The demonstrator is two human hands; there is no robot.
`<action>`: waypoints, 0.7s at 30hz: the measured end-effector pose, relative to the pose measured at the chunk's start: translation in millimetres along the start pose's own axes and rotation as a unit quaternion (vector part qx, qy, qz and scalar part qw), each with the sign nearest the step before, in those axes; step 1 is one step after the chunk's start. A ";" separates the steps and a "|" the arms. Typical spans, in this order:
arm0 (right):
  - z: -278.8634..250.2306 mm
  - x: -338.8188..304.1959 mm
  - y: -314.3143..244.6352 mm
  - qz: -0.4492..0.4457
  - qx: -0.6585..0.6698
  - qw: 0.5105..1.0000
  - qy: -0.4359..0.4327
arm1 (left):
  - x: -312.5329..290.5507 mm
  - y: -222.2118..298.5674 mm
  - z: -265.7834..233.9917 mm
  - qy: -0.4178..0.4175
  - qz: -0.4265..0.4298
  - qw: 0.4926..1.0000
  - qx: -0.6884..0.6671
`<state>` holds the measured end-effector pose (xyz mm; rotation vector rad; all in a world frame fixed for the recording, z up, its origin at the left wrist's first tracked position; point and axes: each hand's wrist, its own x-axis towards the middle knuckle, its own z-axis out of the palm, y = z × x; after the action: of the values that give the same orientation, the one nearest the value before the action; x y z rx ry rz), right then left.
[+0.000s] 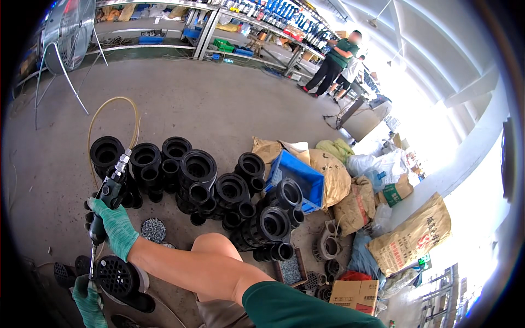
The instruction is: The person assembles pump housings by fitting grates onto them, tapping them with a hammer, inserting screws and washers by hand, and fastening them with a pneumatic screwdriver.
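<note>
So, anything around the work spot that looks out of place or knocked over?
Nothing looks spilled or broken. The right hand holds a pneumatic screwdriver upright over a black perforated fitting, which the left hand steadies. Several black pipe fittings lie tipped on their sides in the floor pile, and the yellow air hose loops loosely behind.

I could not see the fingers of my left hand [87,299]; the glove ran off the lower edge and sat partly behind the black perforated disc [116,276]. The tip of the air tool [104,210] was lost where it met that disc. My right hand [114,227] wrapped the tool's body, hiding the grip. The contents of the blue crate [298,176] lay behind black pipe fittings [270,221]. The two people [336,63] far off were blurred, and the shelf items [262,13] too small to tell
</note>
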<state>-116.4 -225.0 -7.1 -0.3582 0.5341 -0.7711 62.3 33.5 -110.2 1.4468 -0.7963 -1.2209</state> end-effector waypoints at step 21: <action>1.1 -3.4 5.5 0.008 -0.022 1.000 -0.011 | 3.0 30.6 44.8 0.146 0.050 0.974 0.166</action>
<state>-114.7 -218.7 -7.8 -0.4012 0.5341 -0.7398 24.1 10.5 -79.2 1.7834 -0.8855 -0.7973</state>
